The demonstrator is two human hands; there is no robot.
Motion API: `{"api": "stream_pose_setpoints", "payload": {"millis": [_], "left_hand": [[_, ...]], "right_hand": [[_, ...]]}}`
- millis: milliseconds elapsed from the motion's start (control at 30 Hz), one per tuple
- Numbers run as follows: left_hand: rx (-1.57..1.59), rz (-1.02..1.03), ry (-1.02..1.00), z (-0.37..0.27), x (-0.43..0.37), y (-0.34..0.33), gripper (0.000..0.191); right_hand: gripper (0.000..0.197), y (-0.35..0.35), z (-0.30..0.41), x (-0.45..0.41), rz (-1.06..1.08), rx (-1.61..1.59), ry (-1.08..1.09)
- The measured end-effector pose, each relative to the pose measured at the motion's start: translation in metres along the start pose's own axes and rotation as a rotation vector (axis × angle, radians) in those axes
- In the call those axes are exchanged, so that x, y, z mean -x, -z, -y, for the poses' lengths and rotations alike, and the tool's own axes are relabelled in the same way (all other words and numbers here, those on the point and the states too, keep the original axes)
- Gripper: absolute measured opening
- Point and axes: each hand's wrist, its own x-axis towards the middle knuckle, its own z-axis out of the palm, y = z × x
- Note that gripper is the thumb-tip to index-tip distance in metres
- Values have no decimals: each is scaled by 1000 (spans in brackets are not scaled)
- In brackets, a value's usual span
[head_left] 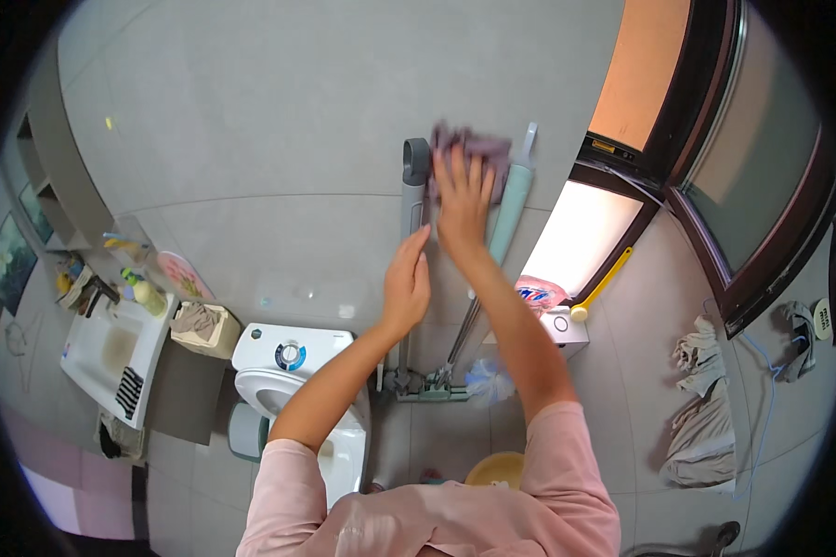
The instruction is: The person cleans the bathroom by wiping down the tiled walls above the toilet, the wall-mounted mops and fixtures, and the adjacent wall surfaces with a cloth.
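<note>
My right hand (465, 198) lies spread, palm down, on a purplish cloth (488, 150) against the grey wall tiles (285, 125). Fingers and cloth look slightly blurred. To its right leans a mint-green mop handle (512, 202) with a pale hanging loop. My left hand (407, 285) is raised beside a grey mop handle (412, 202), its fingers together and partly extended, with nothing seen in it. Whether it touches the grey handle I cannot tell. Near the floor the poles end at a green mop head (435, 395).
A white toilet (299, 348) stands left of the mops, with a washbasin (111, 348) farther left. A white box (564, 331), a yellow long-handled brush (602, 282) and an open dark-framed door (703, 278) are at right. A yellow basin (494, 468) sits low in front.
</note>
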Motion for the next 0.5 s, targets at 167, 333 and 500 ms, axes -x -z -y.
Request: {"api": "stream_pose_setpoints", "payload": {"millis": [167,333,500], "left_hand": [[47,-82,-43,-6,-17,3,37],[53,-121,19,26,14,5,35],[-27,-122,129,38,11,27,34]], "right_hand": [[60,-12,2,9,-1,13,-66],[51,-51,4,185,268,68,-85],[54,-26,-14,70,100,176,-20]]}}
